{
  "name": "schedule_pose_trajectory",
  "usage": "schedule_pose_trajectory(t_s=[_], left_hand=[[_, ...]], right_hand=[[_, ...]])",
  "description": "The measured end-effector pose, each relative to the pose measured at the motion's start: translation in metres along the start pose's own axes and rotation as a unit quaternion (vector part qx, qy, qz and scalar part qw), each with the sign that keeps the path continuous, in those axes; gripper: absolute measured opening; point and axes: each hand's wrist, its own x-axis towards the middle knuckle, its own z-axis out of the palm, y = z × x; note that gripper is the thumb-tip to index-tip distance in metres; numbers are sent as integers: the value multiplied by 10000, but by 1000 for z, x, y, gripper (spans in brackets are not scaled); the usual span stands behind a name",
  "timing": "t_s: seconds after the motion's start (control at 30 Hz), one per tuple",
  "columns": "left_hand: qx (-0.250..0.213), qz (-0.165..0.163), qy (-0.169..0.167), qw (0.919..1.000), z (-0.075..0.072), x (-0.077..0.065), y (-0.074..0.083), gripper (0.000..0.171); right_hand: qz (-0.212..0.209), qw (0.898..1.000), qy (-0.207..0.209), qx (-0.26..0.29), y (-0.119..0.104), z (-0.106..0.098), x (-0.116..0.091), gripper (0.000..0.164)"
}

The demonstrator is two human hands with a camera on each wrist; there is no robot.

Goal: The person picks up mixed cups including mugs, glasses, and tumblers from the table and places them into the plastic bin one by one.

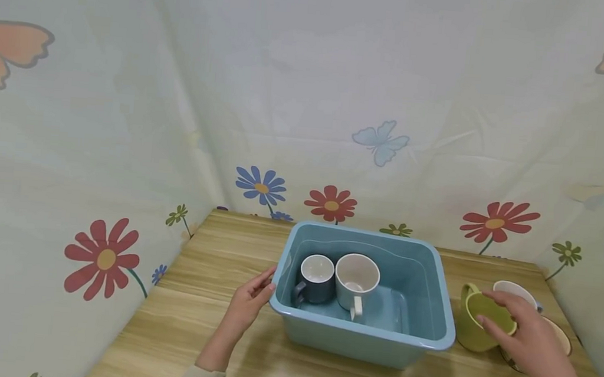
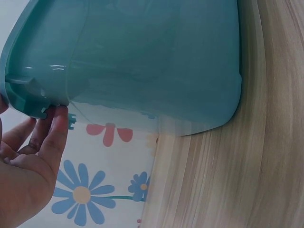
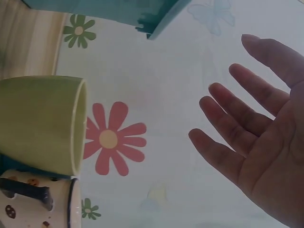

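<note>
Left hand [image 1: 247, 304] holding bin [image 1: 351, 340], right hand [image 1: 527, 339] above green mug [image 1: 472, 331]

Wood-grain tbl [image 1: 212, 252]; pale backdrop [image 1: 311, 65] behind & at sides, w/ printed flowers [image 1: 106, 259], butterflies [image 1: 380, 142].

Blue rectangular tub [image 1: 348, 341] upright; green mug [image 1: 473, 333] upright, just beside tub.

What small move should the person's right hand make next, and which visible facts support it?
Probably lower the right hand and grip the green mug by its rim. The hand is open above that mug, holding nothing; the left hand holds the blue tub; and there is space in the tub beside the dark mug and pale mug.
</note>
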Motion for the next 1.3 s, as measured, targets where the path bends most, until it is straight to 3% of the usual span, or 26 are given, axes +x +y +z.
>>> schedule_pose_trajectory(t_s=[0.27,0.7,0.93,1.17,1.3], left_hand=[[-32,-12,-26,10000,-1,0,0,46],[25,21,-6,10000,0,0,-1,45],[18,40,-14,10000,-1,1,-2,45],[30,19,-3,10000,0,0,-1,45],[13,-17,-2,10000,0,0,-1,45]], right_hand=[[-97,9995,281,67,11,14,-9,50],[152,9996,140,181,18,28,-17,58],[498,9982,-207,241,21,28,-14,66],[336,9991,107,243,26,36,-15,77],[451,9988,9,186,30,41,-15,82]])
